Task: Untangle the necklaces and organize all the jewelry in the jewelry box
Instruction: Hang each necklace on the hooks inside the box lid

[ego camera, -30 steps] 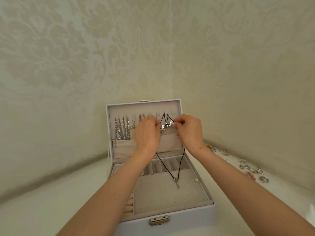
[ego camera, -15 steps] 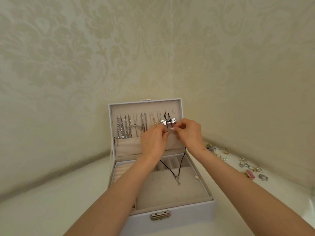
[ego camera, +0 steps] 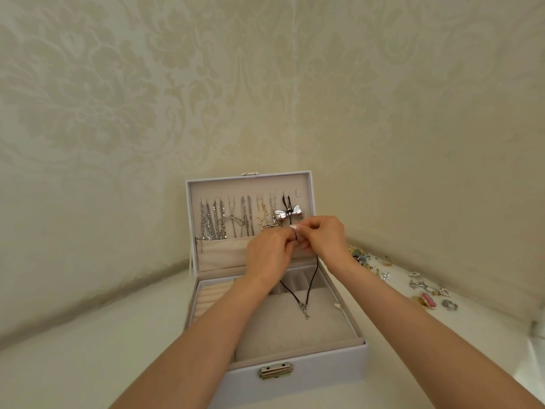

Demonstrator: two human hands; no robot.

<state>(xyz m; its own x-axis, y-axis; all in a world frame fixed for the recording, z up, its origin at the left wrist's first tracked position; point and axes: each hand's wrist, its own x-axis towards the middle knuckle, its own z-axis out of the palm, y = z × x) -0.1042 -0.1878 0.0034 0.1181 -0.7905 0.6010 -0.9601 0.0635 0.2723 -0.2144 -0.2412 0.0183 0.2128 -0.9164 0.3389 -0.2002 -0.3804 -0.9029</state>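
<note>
Hands have dropped below bow pendant [ego camera: 287, 215], hung at 1 o'clock on lid [ego camera: 206, 187]. Left hand [ego camera: 269, 255] and right hand [ego camera: 323, 239] each pinch black cord [ego camera: 312, 278]. Hanging step; next: tuck tail into pocket [ego camera: 224, 252].

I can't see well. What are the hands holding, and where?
Left hand and right hand both pinch the black cord necklace, just below its silver pendant.
</note>
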